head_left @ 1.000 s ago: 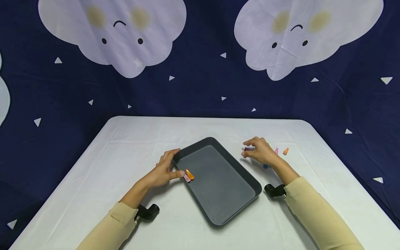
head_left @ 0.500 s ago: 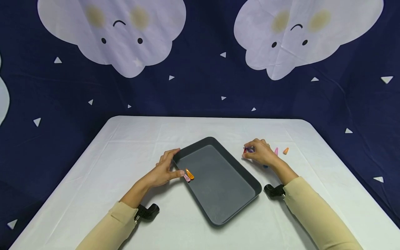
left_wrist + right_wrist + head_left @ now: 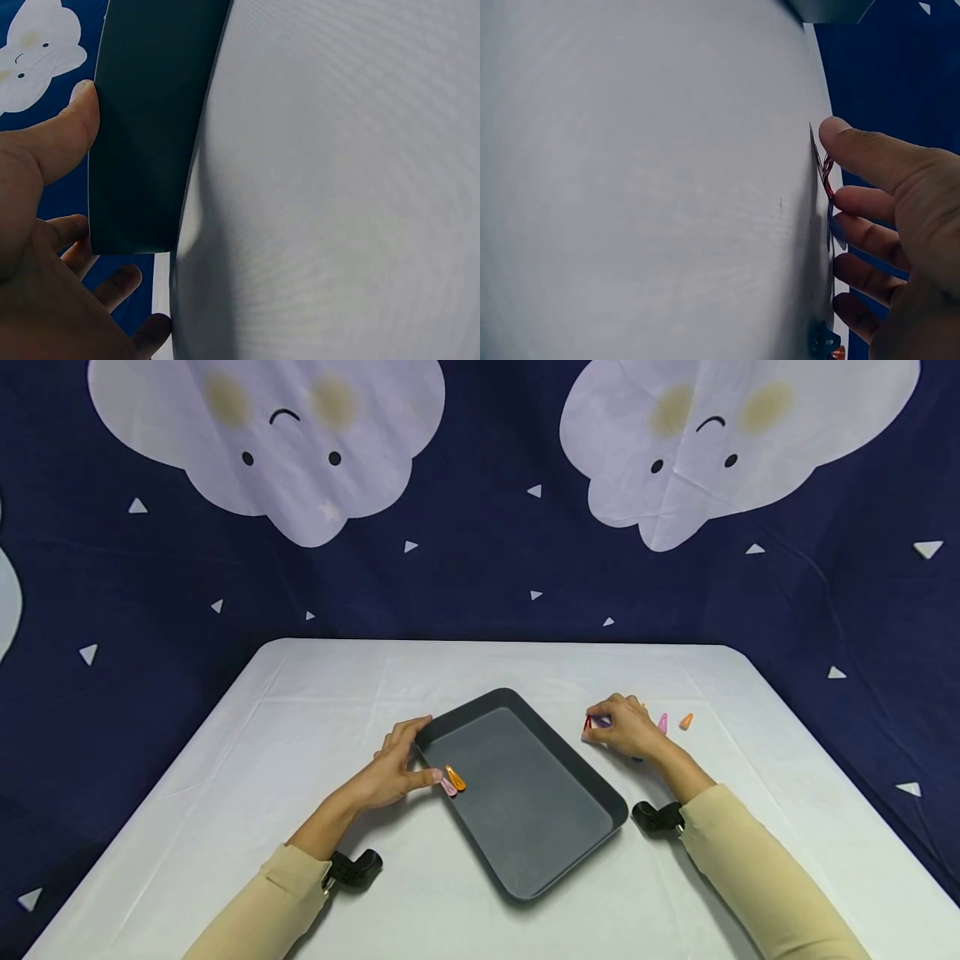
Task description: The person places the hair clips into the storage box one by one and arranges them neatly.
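Note:
A dark grey baking tray [image 3: 517, 793] lies turned at an angle on the white table. My left hand [image 3: 386, 774] grips its left corner, thumb on one edge and fingers on the other. Just inside the rim beside that thumb, an orange hair clip [image 3: 455, 778] and a pink hair clip [image 3: 448, 787] lie close together. To the right of the tray, my right hand [image 3: 628, 727] pinches a red hair clip [image 3: 827, 176] between thumb and index finger, low over the tabletop. A purple hair clip [image 3: 602, 722] shows behind it, partly covered by the fingers.
Beyond my right hand lie another pink clip [image 3: 663, 722] and a pale orange clip [image 3: 686, 721]. A blue clip [image 3: 823, 341] sits under that hand, mostly hidden in the head view. The white table [image 3: 337, 672] meets a navy cloth backdrop [image 3: 480, 568] at its far edge.
My right thumb and index finger have closed in around the red clip, and the hand has shifted very slightly right. The left hand and the tray have stayed put.

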Available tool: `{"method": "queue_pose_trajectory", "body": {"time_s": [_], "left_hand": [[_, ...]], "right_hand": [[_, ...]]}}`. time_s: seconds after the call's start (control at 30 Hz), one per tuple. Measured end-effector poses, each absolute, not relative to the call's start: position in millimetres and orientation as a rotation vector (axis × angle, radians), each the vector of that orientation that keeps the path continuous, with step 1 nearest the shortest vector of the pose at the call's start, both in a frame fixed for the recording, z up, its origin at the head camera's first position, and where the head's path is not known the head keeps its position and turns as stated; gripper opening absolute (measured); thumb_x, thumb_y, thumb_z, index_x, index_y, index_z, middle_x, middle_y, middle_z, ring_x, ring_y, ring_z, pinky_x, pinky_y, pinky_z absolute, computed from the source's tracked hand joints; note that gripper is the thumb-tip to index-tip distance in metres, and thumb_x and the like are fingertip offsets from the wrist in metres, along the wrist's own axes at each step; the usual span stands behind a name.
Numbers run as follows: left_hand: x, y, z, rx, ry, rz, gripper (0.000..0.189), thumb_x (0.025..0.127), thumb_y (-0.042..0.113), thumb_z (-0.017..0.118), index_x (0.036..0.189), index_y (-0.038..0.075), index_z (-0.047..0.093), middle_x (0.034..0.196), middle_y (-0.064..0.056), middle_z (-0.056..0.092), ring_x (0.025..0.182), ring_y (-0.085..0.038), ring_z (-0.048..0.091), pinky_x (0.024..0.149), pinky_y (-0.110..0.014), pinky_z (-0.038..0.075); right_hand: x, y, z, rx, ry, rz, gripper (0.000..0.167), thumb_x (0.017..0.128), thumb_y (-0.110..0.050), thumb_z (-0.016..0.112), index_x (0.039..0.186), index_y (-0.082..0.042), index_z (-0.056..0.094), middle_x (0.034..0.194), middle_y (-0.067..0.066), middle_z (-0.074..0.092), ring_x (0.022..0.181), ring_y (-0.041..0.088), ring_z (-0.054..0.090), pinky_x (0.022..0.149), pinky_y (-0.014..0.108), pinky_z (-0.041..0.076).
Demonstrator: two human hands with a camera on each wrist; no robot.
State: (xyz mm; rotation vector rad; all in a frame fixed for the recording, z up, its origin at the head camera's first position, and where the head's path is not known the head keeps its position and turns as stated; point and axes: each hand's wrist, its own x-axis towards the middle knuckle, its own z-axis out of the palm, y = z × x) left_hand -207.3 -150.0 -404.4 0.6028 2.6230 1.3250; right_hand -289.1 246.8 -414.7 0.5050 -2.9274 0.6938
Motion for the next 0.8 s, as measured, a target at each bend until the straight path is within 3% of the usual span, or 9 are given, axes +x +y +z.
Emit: {"method": "queue_pose_trajectory", "body": {"time_s": [0.8], "left_hand": [[-207.8,-149.0,-403.8,0.599,2.613,1.337,0.086,0.084,0.026,0.071,0.150,0.012,0.017,0.151,-0.013,0.019,0.139,-0.038,0.012,0.104,-0.068,0.005]], "right_hand": [[-292.0,248.3,-419.2,0.450,-2.956,0.714,0.050,0.075,-0.031,0.076,0.116,-0.006,0.065,0.119,0.018,0.059,0.103,0.033,0.046,0.086,0.046,0.032]]}}
